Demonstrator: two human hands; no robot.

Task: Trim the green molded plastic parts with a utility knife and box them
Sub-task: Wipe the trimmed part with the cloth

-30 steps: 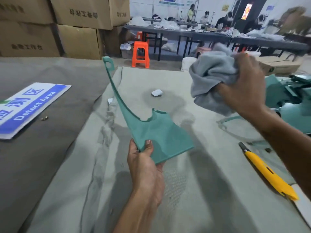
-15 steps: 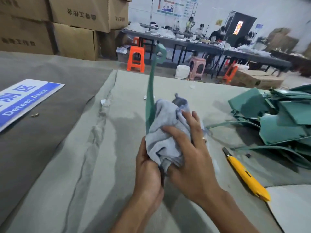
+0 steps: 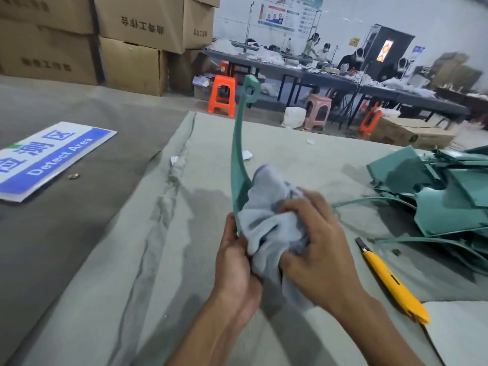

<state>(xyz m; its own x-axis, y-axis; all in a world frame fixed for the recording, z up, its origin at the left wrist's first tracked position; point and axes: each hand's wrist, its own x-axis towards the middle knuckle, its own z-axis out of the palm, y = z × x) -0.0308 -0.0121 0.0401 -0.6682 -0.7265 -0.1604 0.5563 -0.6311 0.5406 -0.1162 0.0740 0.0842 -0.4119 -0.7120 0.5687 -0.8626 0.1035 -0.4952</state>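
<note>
Above the cloth-covered surface [image 3: 184,260], the left hand [image 3: 235,270] grips one green molded part [image 3: 239,154] upright while the right hand [image 3: 317,247] clutches a grey rag [image 3: 266,223] against it. Trimming looks done here; boxing remains. Beside them lie the yellow utility knife [image 3: 390,281] and a heap of green parts [image 3: 443,196].

sign [image 3: 50,157] left on table [image 3: 132,286], knife [image 3: 390,281] right, parts pile [image 3: 449,199] behind it
</note>
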